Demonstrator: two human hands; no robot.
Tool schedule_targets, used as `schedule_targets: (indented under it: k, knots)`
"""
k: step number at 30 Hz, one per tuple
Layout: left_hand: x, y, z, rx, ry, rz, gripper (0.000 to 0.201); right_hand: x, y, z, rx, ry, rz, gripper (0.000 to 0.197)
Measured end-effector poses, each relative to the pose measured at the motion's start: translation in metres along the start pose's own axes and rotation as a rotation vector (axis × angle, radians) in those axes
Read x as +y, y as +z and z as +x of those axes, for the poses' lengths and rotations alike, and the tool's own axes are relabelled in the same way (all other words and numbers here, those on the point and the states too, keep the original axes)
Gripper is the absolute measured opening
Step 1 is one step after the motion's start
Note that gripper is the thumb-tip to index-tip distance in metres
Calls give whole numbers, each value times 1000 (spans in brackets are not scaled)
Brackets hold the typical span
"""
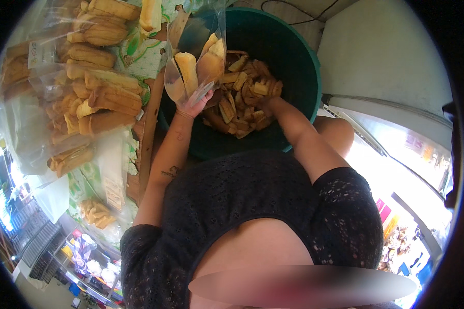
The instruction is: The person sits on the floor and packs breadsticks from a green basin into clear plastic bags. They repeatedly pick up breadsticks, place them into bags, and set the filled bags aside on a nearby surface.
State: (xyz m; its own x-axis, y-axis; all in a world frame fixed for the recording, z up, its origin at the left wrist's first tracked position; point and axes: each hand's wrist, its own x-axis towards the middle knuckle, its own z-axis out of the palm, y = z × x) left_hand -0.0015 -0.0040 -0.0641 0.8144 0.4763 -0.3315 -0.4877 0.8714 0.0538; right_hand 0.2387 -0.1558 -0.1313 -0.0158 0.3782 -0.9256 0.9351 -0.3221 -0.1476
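My left hand (195,106) grips the lower end of a clear plastic bag (219,26), which stands up over the left rim of a large green tub (300,44). Several long pieces of bread (186,72) with brown crusts and pale insides lie in the bag. My right hand (267,107) reaches down into the tub, against a heap of bread pieces (241,98) at its bottom. Its fingers are hidden by the hand and the bread, so I cannot see whether they hold a piece.
A table with a green-and-white patterned cover (134,49) is at my left. On it lie filled clear bags of bread (108,98) and a smaller bag of pale pieces (97,213). A white cabinet (386,56) stands at the right, a dark cable (294,6) behind the tub.
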Motion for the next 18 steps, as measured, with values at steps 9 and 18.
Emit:
schedule_targets:
  k: [9,18]
  knots:
    - [3,-4,2,41,-50,-53,40,-15,-17,-26,-122,-16,0,61]
    - [0,3,3,71,17,24,30,5,-69,-29,-126,-173,317,64]
